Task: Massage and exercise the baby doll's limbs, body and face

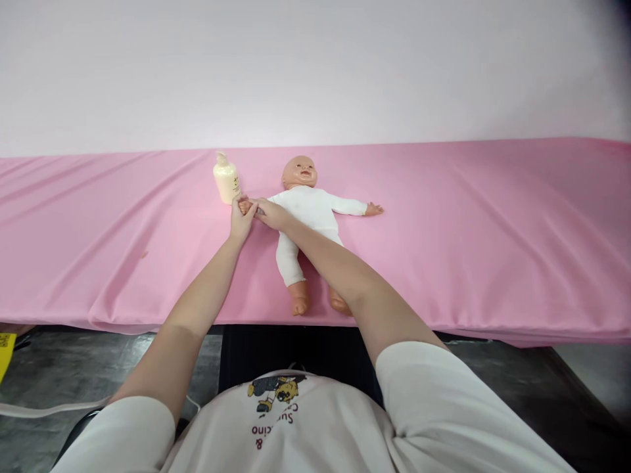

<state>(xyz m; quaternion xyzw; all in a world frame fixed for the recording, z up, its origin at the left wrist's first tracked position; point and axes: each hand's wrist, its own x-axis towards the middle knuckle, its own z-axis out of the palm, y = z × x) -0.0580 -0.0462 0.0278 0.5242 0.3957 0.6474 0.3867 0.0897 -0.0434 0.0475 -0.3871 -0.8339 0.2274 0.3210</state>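
Left of centre in the frame, a cream pump bottle (226,178) stands upright on the pink-covered surface (98,230), just beside the meeting hands. The left hand (240,222) is closed around the doll's small hand (244,205), fingers curled from below. The right hand (270,213) lies over the doll's near arm, fingertips pinching at the same wrist. The doll (310,213) lies on its back just right of both hands, long axis running from head at the far side to feet toward the near edge, its other arm stretched out rightward

Pink-draped table (493,230), pale wall (315,66), dark floor (98,368).
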